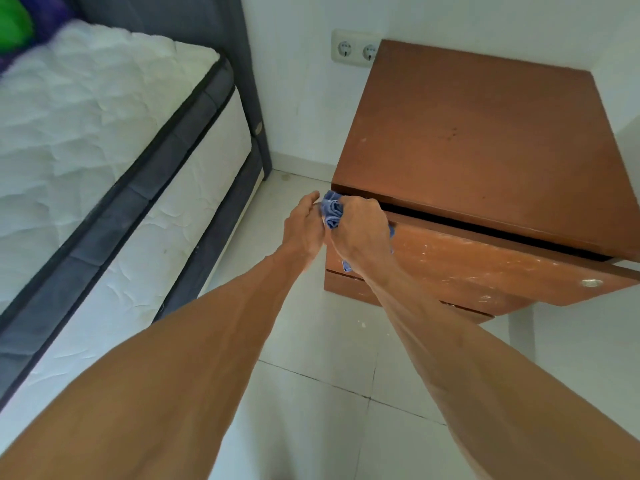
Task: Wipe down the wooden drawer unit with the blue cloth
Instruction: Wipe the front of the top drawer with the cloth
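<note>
From the head camera, the wooden drawer unit (485,140) stands in a corner of the room, its back and far side against white walls. The blue cloth (331,211) is bunched up at the unit's front left corner, just where the top edge meets the top drawer (485,268). The right hand (360,230) is curled closed around the cloth and presses it against the left end of the drawer front. The left hand (303,226) is loosely open beside it, its fingers touching the cloth or nearly so; whether it grips anything I cannot tell.

As for progress, the drawer front is streaked with pale scuffs and smears along its whole width, and the top has a few dark specks near its middle, so I judge the wiping is at an early stage, with most of the front and perhaps the top left to do. The lower drawer (346,285) is mostly hidden behind the arms.

The top drawer sits pulled out a little, leaving a dark gap under the top edge where the cloth could catch. To the left, a strip of tiled floor (311,375) separates the unit from the bed (121,168), giving room for the elbows. A wall socket (356,48) sits just behind the unit's back left corner.
</note>
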